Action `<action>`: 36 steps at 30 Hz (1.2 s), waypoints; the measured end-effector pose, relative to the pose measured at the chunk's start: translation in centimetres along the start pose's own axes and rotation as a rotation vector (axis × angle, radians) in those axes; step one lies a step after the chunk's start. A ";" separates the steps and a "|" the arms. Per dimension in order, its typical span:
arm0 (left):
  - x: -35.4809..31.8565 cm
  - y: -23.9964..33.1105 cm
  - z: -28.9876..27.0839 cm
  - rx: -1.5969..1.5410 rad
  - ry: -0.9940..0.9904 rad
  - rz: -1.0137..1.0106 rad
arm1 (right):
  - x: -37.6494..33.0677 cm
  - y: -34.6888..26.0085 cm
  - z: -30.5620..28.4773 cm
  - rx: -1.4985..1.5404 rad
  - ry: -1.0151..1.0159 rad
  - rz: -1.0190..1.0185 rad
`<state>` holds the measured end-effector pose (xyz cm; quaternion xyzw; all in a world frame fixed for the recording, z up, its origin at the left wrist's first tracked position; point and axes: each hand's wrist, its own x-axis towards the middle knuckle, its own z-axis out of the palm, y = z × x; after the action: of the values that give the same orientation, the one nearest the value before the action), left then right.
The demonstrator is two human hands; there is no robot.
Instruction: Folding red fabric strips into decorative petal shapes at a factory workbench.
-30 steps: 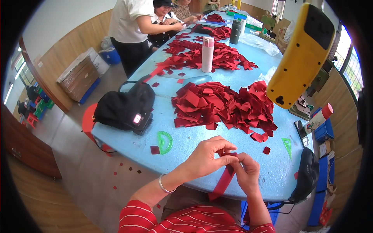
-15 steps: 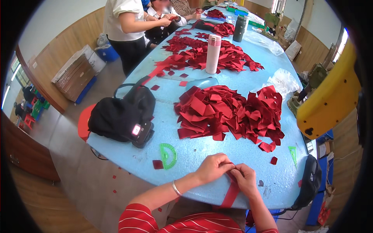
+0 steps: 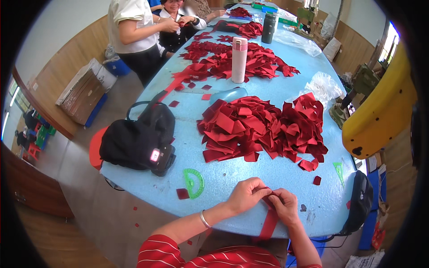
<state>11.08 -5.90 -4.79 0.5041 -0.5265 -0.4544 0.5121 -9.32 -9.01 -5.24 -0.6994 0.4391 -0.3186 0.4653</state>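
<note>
My left hand and my right hand meet over the near edge of the blue table. Thumbs and fingers of both are pinched on the upper end of a red fabric ribbon. From there the ribbon hangs down across the table's edge toward my lap. Fingers cover the pinched end, so its exact fold is hidden. Beyond my hands lies a large heap of cut red ribbon pieces. A green protractor rests left of my left hand, beside a small dark red square.
On the left edge sits a black bag; a black pouch lies at the right edge. A pink bottle stands behind the heap. A green set square and yellow machine arm are right. Other people work at the far left.
The view has shifted slightly. Both hands keep their pinch on the ribbon, with a little more of its red end showing between the fingers.
</note>
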 end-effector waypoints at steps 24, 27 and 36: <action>-0.4 1.3 -0.5 -0.094 -0.274 -0.154 | -1.5 0.6 -2.3 0.079 -0.073 -0.008; -1.5 2.9 -0.8 -0.265 -0.321 -0.297 | -2.5 -1.6 -2.8 0.264 -0.156 0.078; -2.2 6.2 0.8 -0.030 -0.541 -0.445 | -4.6 -3.1 -3.9 0.274 -0.287 0.091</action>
<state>9.83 -3.27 1.20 0.4602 -0.5136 -0.6797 0.2497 -13.57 -5.76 -1.04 -0.6473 0.3519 -0.2510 0.6278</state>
